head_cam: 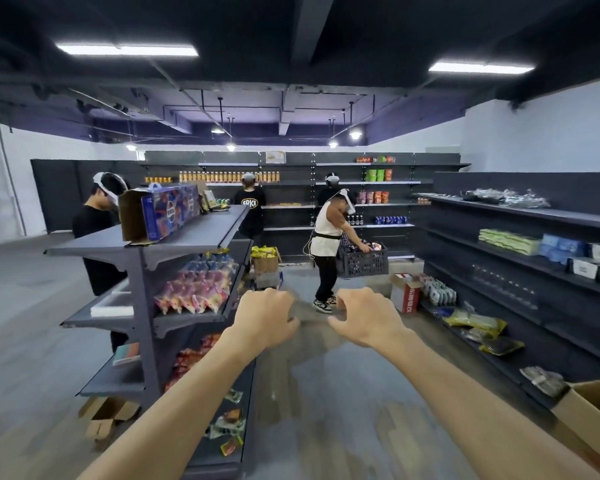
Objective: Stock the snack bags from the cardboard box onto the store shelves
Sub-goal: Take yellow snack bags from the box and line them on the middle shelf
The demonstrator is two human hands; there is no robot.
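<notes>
Both hands out front over the aisle, holding nothing: left hand (267, 315) loosely fisted, right hand (364, 318) half-curled, thumb apart. Likely between bags. Cardboard box (594, 414) sits low right against the wall shelves (520, 265); gondola (187, 320) left already carries snack bags (196, 289). Floor between is open; shelf edges close on both sides.

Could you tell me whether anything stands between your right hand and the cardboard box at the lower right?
Nothing visible does. The right hand is held out empty over the aisle floor, and the cardboard box sits at the frame's lower right edge beside the wall shelving. Only bare floor shows between them, though the box is partly cut off.
</notes>
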